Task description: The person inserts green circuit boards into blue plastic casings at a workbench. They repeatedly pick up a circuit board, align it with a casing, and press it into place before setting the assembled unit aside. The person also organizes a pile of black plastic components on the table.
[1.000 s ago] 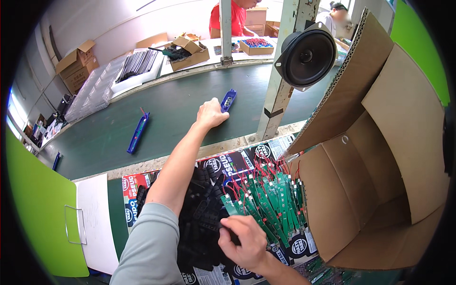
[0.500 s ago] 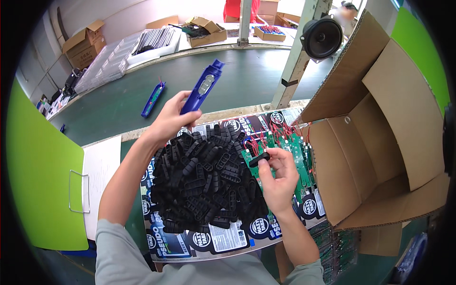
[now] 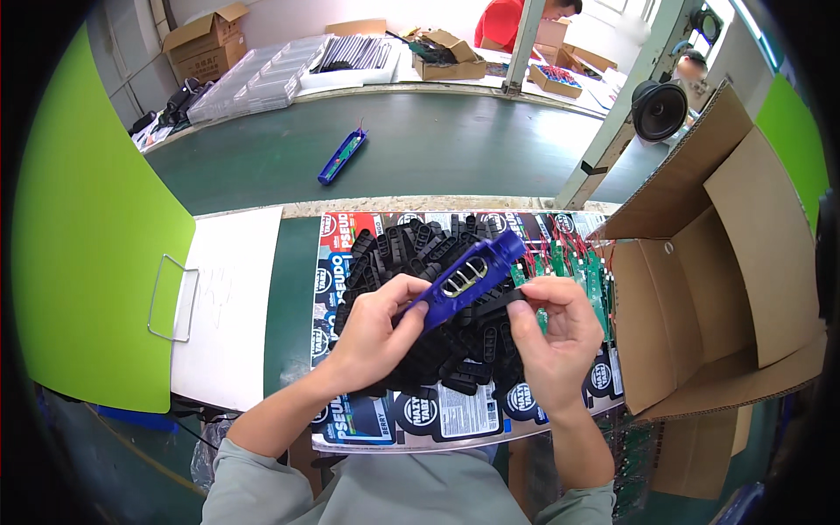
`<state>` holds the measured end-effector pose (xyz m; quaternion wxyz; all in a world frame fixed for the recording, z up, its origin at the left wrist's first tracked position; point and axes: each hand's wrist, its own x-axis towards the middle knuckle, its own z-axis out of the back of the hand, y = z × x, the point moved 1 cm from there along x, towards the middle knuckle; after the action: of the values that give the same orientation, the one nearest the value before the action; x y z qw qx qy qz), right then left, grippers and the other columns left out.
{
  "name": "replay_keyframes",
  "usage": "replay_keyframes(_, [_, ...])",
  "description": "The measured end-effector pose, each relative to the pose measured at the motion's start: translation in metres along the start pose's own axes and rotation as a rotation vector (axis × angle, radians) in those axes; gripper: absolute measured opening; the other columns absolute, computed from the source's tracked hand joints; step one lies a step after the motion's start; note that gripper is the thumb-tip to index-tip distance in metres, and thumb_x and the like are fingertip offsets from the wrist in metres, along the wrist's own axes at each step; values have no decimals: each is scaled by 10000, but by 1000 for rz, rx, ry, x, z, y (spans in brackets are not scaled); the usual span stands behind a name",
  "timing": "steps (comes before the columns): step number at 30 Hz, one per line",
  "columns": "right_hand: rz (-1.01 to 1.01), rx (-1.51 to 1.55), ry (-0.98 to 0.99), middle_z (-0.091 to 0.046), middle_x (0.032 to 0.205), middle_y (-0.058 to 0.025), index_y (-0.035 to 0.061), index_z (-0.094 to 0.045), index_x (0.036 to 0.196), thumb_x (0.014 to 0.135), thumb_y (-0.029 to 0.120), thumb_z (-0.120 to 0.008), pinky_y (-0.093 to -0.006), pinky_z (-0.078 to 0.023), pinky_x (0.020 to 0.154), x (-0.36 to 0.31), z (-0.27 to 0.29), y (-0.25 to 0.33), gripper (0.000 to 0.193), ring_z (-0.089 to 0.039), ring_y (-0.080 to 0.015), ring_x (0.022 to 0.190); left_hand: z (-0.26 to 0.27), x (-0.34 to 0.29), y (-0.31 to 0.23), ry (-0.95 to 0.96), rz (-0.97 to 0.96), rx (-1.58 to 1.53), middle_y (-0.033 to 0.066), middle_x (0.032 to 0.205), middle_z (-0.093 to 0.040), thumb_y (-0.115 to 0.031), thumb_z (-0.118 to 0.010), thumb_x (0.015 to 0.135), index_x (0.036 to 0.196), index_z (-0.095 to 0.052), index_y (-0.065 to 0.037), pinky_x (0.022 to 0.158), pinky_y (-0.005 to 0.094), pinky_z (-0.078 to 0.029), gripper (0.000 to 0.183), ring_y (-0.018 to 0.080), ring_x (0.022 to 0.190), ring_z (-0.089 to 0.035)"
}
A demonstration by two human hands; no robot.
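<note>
My left hand (image 3: 385,331) grips the lower end of a blue plastic housing (image 3: 502,254), tilted up to the right, with an oval slotted opening in its face. Between the thumb and fingers of my right hand (image 3: 560,337) is a black rubber button strip (image 3: 502,303), close beside the housing; whether they touch I cannot tell. Beneath both hands spreads a heap of similar black button strips (image 3: 398,248), partly covered by the hands and the housing. Green circuit boards (image 3: 560,261) with red wires lie just beyond my right hand.
A printed board (image 3: 455,420) carries the heap. An open cardboard box (image 3: 652,328) stands at right, a green panel (image 3: 114,236) and white sheet (image 3: 229,306) at left. Another blue housing (image 3: 342,157) holding a circuit board lies on the green belt (image 3: 437,144). A speaker (image 3: 659,111) hangs on a post; a person in red (image 3: 499,24) is behind.
My left hand has brought the blue housing down and nearer, over the heap, its slotted face turned up. The black strip in my right hand is now beside it. The whole view has shifted.
</note>
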<state>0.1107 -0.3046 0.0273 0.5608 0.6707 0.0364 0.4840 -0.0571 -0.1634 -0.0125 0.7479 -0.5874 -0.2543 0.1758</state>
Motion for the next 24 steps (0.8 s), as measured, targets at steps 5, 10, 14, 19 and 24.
replay_keyframes(5, [224, -386, -37, -562, 925, -68, 40, -724, 947, 748, -25, -809, -326, -436, 696, 5, -26, 11, 226, -550, -211, 809, -13, -12, -6, -60, 3, -39, 92, 1071, -699, 29, -506, 1029, 1263, -563, 49, 802, 255, -564, 242, 101, 903, -670])
replay_keyframes(10, [299, -640, -62, -503, 896, -64, 95, -737, 914, 730, 75, -843, -397, -361, 790, -2, -36, 3, 213, -498, -247, 857, -14, -13, -9, -143, -99, 40, 59, 980, -707, -40, -620, 990, 1195, -628, 48, 716, 240, -514, 224, 73, 803, -622])
replay_keyframes(14, [372, -794, -57, -506, 946, -75, 95, -716, 1010, 715, 110, -859, -409, -356, 822, -5, -39, 5, 328, -509, -255, 908, -6, -8, -13, -165, -53, 151, 52, 840, -710, -107, -700, 963, 1086, -683, 46, 643, 242, -481, 197, 62, 749, -617])
replay_keyframes(19, [226, -695, -175, -550, 1118, -123, 59, -611, 1254, 716, 108, -857, -463, -383, 910, -4, -39, 6, 594, -539, -337, 1046, -8, -4, -8, -294, -177, 306, 135, 765, -720, -139, -771, 896, 956, -741, -16, 561, 318, -494, 140, 220, 623, -694])
replay_keyframes(24, [-160, -262, 166, -690, 1003, -139, 25, -628, 1214, 805, 84, -794, -417, -516, 846, 1, -29, -6, 446, -666, -319, 895, -4, -8, -10, -346, -217, 425, 131, 741, -712, -70, -787, 860, 922, -737, -6, 579, 315, -506, 102, 224, 644, -705])
